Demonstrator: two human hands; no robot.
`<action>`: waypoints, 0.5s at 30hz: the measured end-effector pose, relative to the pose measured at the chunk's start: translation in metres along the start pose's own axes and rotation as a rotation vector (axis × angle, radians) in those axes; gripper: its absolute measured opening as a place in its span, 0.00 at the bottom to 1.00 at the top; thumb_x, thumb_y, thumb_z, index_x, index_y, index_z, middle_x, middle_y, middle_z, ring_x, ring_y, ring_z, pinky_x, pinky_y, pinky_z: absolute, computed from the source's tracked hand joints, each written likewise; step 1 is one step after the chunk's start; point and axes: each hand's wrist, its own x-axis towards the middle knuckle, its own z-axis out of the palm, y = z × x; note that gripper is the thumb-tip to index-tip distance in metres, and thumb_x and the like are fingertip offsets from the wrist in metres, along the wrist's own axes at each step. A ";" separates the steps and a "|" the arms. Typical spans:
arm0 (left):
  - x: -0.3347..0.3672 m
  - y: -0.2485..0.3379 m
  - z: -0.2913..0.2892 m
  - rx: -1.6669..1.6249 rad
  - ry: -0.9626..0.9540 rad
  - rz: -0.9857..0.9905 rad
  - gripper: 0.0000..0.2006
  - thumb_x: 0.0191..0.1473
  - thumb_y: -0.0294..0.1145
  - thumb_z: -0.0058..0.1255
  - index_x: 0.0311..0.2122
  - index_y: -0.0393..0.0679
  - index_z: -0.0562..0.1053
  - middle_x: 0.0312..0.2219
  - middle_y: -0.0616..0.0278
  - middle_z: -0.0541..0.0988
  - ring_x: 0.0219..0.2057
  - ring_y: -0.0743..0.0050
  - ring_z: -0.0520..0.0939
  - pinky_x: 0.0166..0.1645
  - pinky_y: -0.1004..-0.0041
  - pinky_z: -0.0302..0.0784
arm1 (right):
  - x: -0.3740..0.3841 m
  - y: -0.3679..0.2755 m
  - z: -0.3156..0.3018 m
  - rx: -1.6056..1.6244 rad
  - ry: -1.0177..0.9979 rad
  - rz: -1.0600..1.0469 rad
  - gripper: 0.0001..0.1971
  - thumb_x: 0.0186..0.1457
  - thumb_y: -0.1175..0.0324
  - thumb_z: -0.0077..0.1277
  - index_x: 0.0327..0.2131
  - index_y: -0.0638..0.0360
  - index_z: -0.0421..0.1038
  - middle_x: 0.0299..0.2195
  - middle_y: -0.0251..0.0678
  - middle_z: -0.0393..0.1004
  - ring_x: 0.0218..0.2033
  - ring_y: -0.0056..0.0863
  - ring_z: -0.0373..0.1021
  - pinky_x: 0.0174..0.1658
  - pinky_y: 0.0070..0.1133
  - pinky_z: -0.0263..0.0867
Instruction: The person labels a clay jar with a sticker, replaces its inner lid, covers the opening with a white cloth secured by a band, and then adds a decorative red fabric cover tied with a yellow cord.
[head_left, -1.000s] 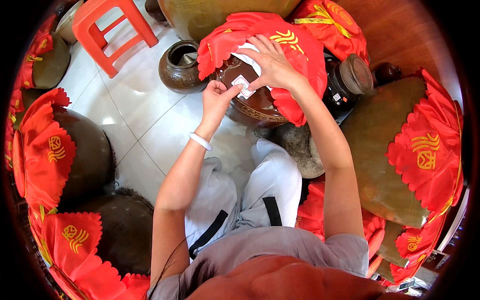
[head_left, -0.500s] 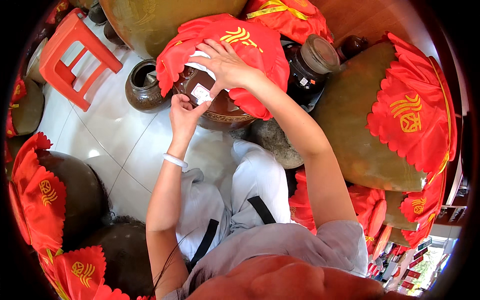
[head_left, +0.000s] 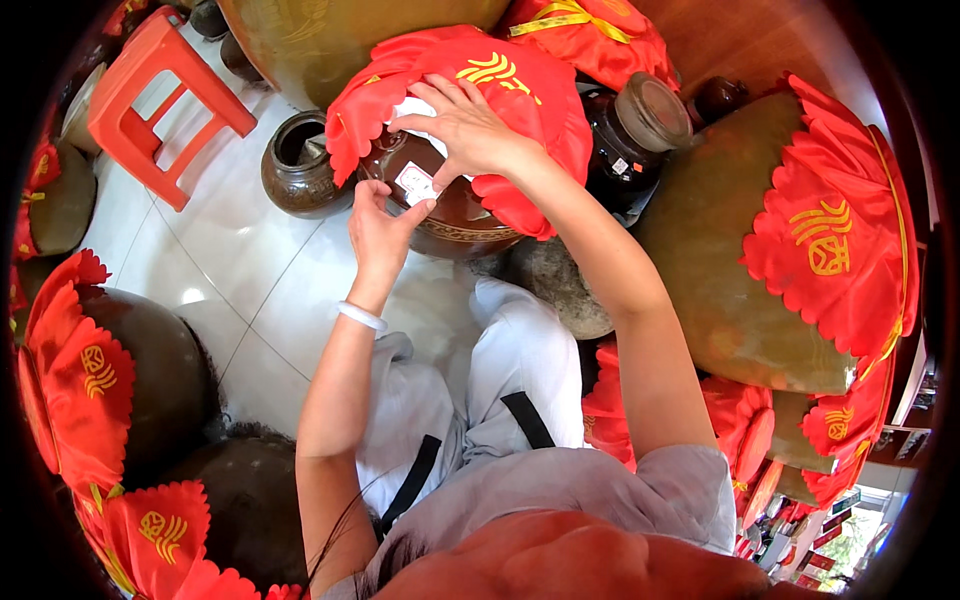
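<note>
A brown glazed jar [head_left: 402, 160] stands in front of me under a scalloped red cloth [head_left: 540, 120] with yellow lettering. On its shoulder lies a small white label [head_left: 416, 183]. My left hand [head_left: 385, 232] is at the label's near left side, thumb and forefinger apart with the thumb tip by its lower edge. The other fingers of that hand are curled. Spread over the cloth's edge, my right hand [head_left: 468, 130] has its thumb tip at the label's right side. A white patch [head_left: 412, 112] shows beneath this hand; what it belongs to is unclear.
A small open brown pot [head_left: 305, 180] stands left of the jar, with a red plastic stool [head_left: 140, 130] beyond. To the right are a dark lidded jar [head_left: 620, 130], a grey stone [head_left: 560, 285] and a large olive jar [head_left: 720, 260]. Dark cloth-covered jars [head_left: 150, 360] stand at left.
The whole view has shifted slightly. My left thumb and forefinger have spread wider apart beside the label, and more of the label shows. My right hand stays over the cloth's edge.
</note>
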 end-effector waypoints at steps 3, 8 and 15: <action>-0.001 0.001 -0.001 0.180 0.021 0.153 0.24 0.29 0.33 0.65 0.33 0.39 0.66 0.27 0.60 0.67 0.32 0.67 0.68 0.38 0.70 0.65 | 0.001 0.001 0.002 0.001 0.018 -0.029 0.40 0.19 0.64 0.66 0.46 0.40 0.64 0.57 0.42 0.49 0.60 0.45 0.40 0.59 0.38 0.38; 0.000 0.002 -0.005 0.287 0.065 0.411 0.25 0.30 0.34 0.63 0.41 0.49 0.72 0.34 0.57 0.65 0.39 0.59 0.65 0.46 0.67 0.61 | 0.001 0.002 0.004 0.033 0.077 -0.057 0.36 0.21 0.62 0.64 0.44 0.41 0.66 0.56 0.42 0.50 0.59 0.46 0.41 0.59 0.38 0.38; 0.001 0.004 -0.006 0.318 0.031 0.434 0.26 0.30 0.33 0.62 0.42 0.50 0.73 0.33 0.59 0.63 0.38 0.61 0.63 0.46 0.68 0.60 | 0.001 0.005 0.007 0.027 0.050 -0.031 0.39 0.19 0.64 0.65 0.46 0.41 0.64 0.57 0.42 0.48 0.59 0.45 0.41 0.59 0.38 0.39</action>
